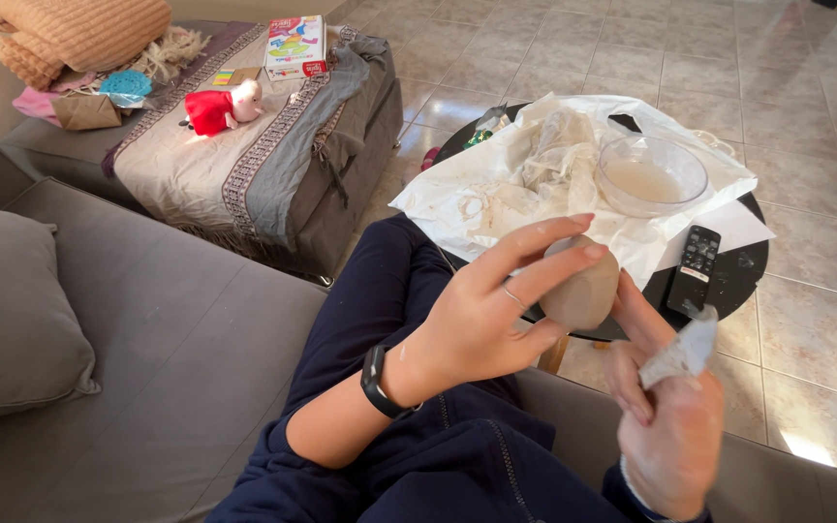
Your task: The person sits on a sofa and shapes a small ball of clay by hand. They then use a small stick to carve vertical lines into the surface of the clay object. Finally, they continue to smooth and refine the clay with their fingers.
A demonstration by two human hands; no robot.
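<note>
At centre frame I see my left hand [481, 324] curled around a rounded, clay-coloured lump [581, 287], fingers clamped on it. Lower right, my right hand [668, 426] pinches a crumpled wet scrap [685, 351] just beside the lump. Above them a glass bowl [651, 174] sits on white plastic sheeting [496, 199], beside a black remote [695, 268].

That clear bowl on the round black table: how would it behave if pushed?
The clear bowl looks thin and light, so it would likely slide easily. It sits on a crumpled white sheet, which may bunch up and tip it. The cloudy liquid inside could slosh out.
</note>
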